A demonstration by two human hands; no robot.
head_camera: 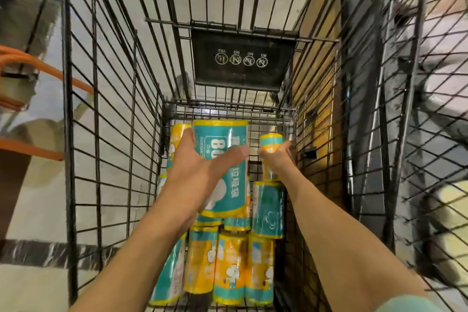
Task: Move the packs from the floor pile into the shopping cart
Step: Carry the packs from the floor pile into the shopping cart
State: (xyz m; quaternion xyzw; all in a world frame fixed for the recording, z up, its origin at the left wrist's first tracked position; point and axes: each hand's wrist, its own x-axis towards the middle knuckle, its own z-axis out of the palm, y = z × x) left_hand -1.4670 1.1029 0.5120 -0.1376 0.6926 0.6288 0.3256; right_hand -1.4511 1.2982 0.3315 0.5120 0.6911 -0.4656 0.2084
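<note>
— Head view, starting at the left of the frame: what's there?
— An orange bar point(45, 68) crosses the left edge outside the shopping cart point(101, 134), whose black wire wall rises beside it. Pale floor shows through the wires.
— And the middle?
— The left hand point(197, 172) reaches down into the basket, thumb and fingers spread wide around a big teal pack point(225, 159) with yellow ends, gripping it from the side. That pack sits above the others. Below, toward the lower centre, more packs point(228, 266) lie side by side on the cart bottom, yellow and teal.
— Above them?
— A black flap point(243, 58) with white warning icons hangs at the far end of the cart, upper centre.
— Right of centre?
— The right hand point(278, 157) has its fingers curled around a small pack point(271, 154), held upright near the right wall. Just under it stands another teal pack point(268, 210).
— Far right?
— A second wire mesh point(417, 134), blurred.
</note>
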